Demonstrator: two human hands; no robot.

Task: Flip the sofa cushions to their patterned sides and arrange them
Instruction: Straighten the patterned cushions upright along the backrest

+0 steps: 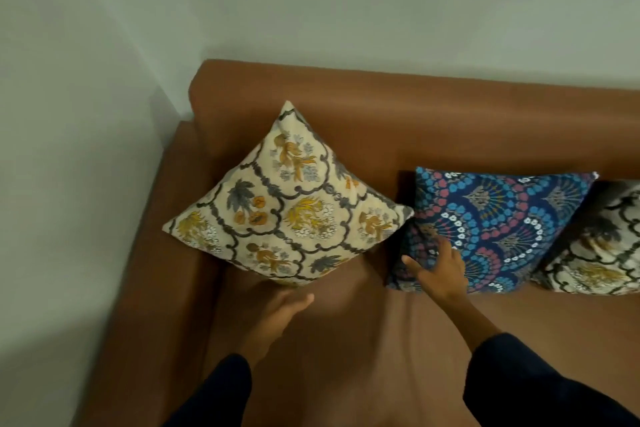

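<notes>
A cream cushion with yellow flowers and grey lattice stands on one corner like a diamond against the brown sofa's backrest. My left hand is under its bottom corner, fingers hidden beneath the fabric. To its right a blue cushion with pink and white fan patterns leans on the backrest. My right hand rests spread on its lower left part, fingers apart. A second cream cushion shows at the right edge, partly cut off.
The sofa's left armrest runs along a pale wall that meets the back wall in a corner. Bare brown seat lies in front of the cushions, between my dark sleeves.
</notes>
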